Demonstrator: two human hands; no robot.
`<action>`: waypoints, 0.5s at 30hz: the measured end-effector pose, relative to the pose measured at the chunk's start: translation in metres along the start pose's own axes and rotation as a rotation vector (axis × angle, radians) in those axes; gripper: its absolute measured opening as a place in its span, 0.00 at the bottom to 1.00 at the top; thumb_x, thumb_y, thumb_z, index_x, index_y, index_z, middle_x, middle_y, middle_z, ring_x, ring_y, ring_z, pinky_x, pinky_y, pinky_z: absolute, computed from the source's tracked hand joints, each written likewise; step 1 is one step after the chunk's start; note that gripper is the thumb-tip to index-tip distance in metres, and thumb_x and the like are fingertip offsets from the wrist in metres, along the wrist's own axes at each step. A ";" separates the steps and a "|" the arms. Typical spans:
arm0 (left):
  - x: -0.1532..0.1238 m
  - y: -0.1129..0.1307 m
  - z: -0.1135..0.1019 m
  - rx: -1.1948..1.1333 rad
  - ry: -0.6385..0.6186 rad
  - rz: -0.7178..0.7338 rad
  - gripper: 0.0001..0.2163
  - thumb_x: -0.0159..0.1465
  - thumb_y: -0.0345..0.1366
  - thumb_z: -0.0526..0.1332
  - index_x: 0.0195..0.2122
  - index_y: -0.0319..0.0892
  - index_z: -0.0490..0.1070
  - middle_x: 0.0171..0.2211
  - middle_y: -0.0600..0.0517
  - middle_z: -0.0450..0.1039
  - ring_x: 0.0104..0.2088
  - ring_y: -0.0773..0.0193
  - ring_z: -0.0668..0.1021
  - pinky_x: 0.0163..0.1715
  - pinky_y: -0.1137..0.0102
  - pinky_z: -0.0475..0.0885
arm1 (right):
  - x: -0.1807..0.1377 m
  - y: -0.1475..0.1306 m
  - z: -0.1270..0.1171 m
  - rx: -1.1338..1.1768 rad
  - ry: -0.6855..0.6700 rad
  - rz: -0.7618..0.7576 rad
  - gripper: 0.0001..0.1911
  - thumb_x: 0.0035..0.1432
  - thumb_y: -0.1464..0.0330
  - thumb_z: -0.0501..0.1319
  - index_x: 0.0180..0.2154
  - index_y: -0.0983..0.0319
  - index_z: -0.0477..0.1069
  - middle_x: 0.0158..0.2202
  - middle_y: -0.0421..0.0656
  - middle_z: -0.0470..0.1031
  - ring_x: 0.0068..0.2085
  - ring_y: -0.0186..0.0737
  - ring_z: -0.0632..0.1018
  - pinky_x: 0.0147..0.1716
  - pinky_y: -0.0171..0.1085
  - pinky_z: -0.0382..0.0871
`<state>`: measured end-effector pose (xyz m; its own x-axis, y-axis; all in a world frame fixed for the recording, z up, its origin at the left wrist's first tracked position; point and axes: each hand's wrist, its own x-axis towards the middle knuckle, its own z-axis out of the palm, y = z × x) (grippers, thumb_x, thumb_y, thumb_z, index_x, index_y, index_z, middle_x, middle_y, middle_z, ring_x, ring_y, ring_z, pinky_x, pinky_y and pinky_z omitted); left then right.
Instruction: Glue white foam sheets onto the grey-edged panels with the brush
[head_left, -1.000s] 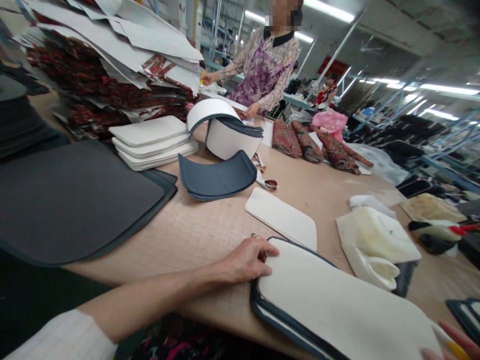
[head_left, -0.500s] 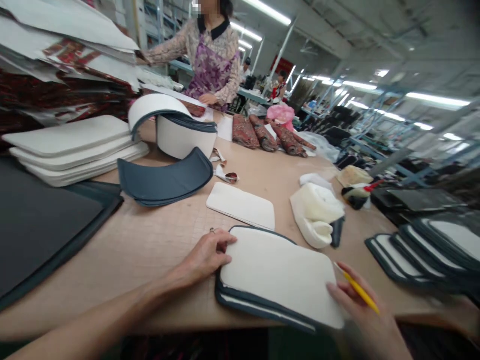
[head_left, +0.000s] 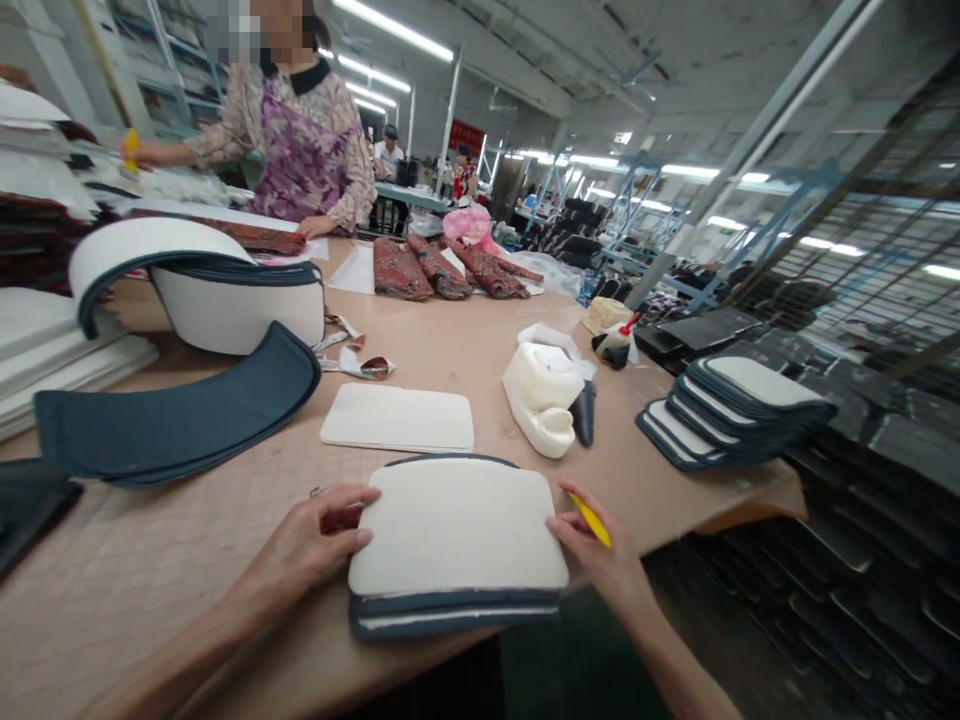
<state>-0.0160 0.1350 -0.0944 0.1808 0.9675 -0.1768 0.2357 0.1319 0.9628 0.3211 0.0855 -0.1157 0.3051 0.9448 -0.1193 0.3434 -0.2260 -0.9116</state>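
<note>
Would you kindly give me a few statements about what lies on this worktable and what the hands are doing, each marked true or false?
1. The left hand rests on the left edge of the white foam pad. True.
2. The right hand holds a red marker. False: it holds a yellow pencil.
3. The white foam pad lies on top of dark blue fabric pieces. True.
4. A single white pad lies on the table beyond the one being handled. True.
5. The stack of dark-edged pieces sits at the table's left end. False: it is at the right edge.
</note>
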 end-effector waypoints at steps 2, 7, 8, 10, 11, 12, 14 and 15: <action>0.000 0.000 -0.001 0.004 0.001 -0.001 0.19 0.41 0.43 0.67 0.35 0.42 0.76 0.42 0.47 0.74 0.39 0.51 0.76 0.39 0.61 0.73 | 0.000 0.000 0.002 -0.008 0.021 -0.032 0.36 0.45 0.54 0.62 0.52 0.64 0.59 0.28 0.41 0.74 0.32 0.41 0.73 0.37 0.41 0.67; 0.003 -0.009 0.000 -0.002 0.014 0.025 0.20 0.41 0.44 0.68 0.36 0.42 0.76 0.42 0.46 0.74 0.41 0.51 0.76 0.42 0.62 0.73 | -0.005 -0.004 0.007 -0.090 0.010 -0.080 0.31 0.48 0.56 0.60 0.52 0.63 0.59 0.28 0.39 0.73 0.31 0.40 0.73 0.35 0.39 0.66; 0.004 -0.012 0.000 0.001 0.018 0.029 0.21 0.41 0.44 0.68 0.36 0.42 0.76 0.42 0.46 0.74 0.41 0.51 0.76 0.42 0.62 0.73 | -0.006 -0.005 0.007 -0.106 0.006 -0.080 0.31 0.49 0.56 0.60 0.52 0.62 0.59 0.28 0.39 0.73 0.30 0.40 0.72 0.34 0.38 0.66; 0.005 -0.016 0.001 0.009 0.025 0.036 0.21 0.41 0.44 0.68 0.37 0.42 0.76 0.42 0.46 0.74 0.41 0.51 0.76 0.42 0.62 0.73 | -0.007 -0.006 0.009 -0.123 0.001 -0.072 0.30 0.49 0.55 0.59 0.52 0.62 0.59 0.27 0.38 0.73 0.30 0.39 0.72 0.33 0.38 0.65; 0.006 -0.017 0.001 0.013 0.026 0.040 0.21 0.41 0.44 0.68 0.37 0.42 0.76 0.42 0.46 0.74 0.41 0.51 0.76 0.42 0.62 0.73 | -0.007 -0.007 0.009 -0.128 0.001 -0.071 0.30 0.49 0.55 0.59 0.51 0.62 0.59 0.27 0.38 0.73 0.29 0.39 0.72 0.33 0.38 0.65; 0.006 -0.018 0.001 0.018 0.026 0.041 0.21 0.41 0.44 0.67 0.37 0.42 0.76 0.42 0.46 0.73 0.42 0.51 0.75 0.42 0.62 0.73 | -0.008 -0.007 0.009 -0.136 0.002 -0.072 0.30 0.49 0.55 0.58 0.51 0.61 0.59 0.27 0.38 0.72 0.30 0.39 0.72 0.33 0.38 0.65; 0.006 -0.017 0.000 0.029 0.024 0.037 0.21 0.41 0.44 0.67 0.37 0.42 0.76 0.42 0.46 0.73 0.42 0.52 0.75 0.43 0.63 0.72 | -0.008 -0.008 0.010 -0.172 0.007 -0.078 0.29 0.50 0.54 0.58 0.51 0.61 0.59 0.27 0.37 0.72 0.30 0.39 0.72 0.34 0.38 0.65; 0.005 -0.015 0.000 0.032 0.016 0.032 0.21 0.42 0.43 0.67 0.37 0.42 0.76 0.42 0.46 0.73 0.42 0.52 0.75 0.43 0.62 0.72 | -0.009 -0.008 0.010 -0.194 0.011 -0.080 0.28 0.50 0.54 0.57 0.51 0.60 0.59 0.27 0.37 0.72 0.31 0.40 0.72 0.35 0.38 0.65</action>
<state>-0.0185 0.1378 -0.1099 0.1737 0.9744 -0.1429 0.2607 0.0944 0.9608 0.3069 0.0815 -0.1112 0.2793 0.9592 -0.0440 0.5312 -0.1925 -0.8251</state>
